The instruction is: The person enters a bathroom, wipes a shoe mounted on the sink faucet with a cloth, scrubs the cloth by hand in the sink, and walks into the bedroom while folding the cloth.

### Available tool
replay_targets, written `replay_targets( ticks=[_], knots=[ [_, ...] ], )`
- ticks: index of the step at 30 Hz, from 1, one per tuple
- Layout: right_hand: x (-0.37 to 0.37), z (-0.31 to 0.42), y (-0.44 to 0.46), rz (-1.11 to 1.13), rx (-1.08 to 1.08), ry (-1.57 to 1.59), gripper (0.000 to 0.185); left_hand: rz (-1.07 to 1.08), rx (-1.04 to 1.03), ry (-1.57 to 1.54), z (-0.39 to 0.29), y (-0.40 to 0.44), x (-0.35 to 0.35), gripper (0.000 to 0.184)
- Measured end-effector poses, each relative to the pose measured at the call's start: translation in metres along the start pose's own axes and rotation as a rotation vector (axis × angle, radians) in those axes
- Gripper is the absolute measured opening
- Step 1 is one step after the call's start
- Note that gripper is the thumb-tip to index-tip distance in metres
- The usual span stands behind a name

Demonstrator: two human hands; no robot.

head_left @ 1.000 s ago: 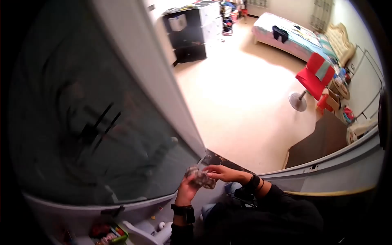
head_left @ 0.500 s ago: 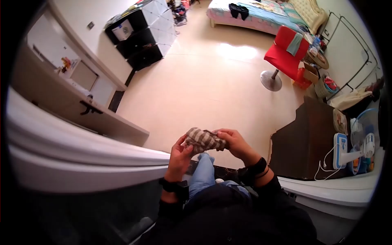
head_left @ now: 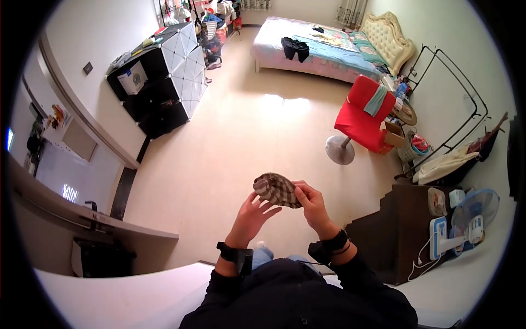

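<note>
A brown-and-white checked cloth item (head_left: 275,189), bunched into a rounded shape, is held up in front of my body. Its exact kind I cannot make out. My right hand (head_left: 315,205) pinches its right end, with the thumb on top. Under the left end is my left hand (head_left: 251,219), palm up and fingers spread. Its fingertips are close to the cloth's lower edge; whether they touch it I cannot tell. Dark bands circle both wrists.
A red chair (head_left: 361,112) with a cloth over its back stands ahead to the right. Beyond it is a bed (head_left: 263,46). Black cube shelves (head_left: 164,118) stand at left, near an open door (head_left: 137,230). A white-and-blue fan (head_left: 438,238) rests on a dark surface at right.
My left hand has let go of the cloth and opened below it, while my right hand keeps its hold. The view has tilted up, showing more of the room.
</note>
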State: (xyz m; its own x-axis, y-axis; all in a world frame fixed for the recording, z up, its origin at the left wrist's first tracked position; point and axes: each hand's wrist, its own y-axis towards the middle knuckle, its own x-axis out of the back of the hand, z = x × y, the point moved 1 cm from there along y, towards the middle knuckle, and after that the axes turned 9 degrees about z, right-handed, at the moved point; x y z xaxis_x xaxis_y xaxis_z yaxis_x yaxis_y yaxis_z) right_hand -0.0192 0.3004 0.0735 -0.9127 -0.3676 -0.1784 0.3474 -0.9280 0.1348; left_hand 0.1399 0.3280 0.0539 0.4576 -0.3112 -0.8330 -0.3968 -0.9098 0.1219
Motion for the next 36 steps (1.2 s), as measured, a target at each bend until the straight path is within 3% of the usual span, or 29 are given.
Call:
replay_targets(
  ticks=[4,5,9,14,19,24,27,31,36],
  knots=[
    [0.012,-0.009,0.032,0.012,-0.056,0.019,0.021,-0.093,0.013,0.254,-0.005,0.049,0.012,0.038],
    [0.017,-0.013,0.042,0.023,-0.131,0.101,0.021,-0.133,0.035,0.215,-0.005,0.062,0.023,0.033],
    [0.049,-0.022,0.088,-0.103,-0.096,0.060,0.021,-0.229,0.037,0.269,-0.010,0.107,0.042,0.030],
    [0.108,-0.028,0.167,-0.085,-0.164,0.427,0.021,-0.264,0.016,0.461,-0.026,0.163,0.079,0.022],
    [0.163,-0.022,0.253,-0.048,-0.118,0.594,0.023,-0.363,-0.052,0.382,-0.046,0.211,0.112,0.013],
    [0.212,-0.016,0.335,-0.021,-0.083,0.660,0.021,-0.529,-0.209,0.238,-0.072,0.243,0.146,0.017],
    [0.217,-0.021,0.383,0.007,-0.123,0.678,0.021,-0.709,-0.269,-0.013,-0.085,0.255,0.172,0.022],
    [0.213,-0.031,0.445,0.108,-0.160,0.675,0.023,-0.808,-0.316,-0.005,-0.088,0.281,0.208,0.035],
    [0.189,-0.030,0.539,0.303,-0.195,0.717,0.024,-0.648,-0.137,0.023,-0.115,0.335,0.264,0.036]
  ],
)
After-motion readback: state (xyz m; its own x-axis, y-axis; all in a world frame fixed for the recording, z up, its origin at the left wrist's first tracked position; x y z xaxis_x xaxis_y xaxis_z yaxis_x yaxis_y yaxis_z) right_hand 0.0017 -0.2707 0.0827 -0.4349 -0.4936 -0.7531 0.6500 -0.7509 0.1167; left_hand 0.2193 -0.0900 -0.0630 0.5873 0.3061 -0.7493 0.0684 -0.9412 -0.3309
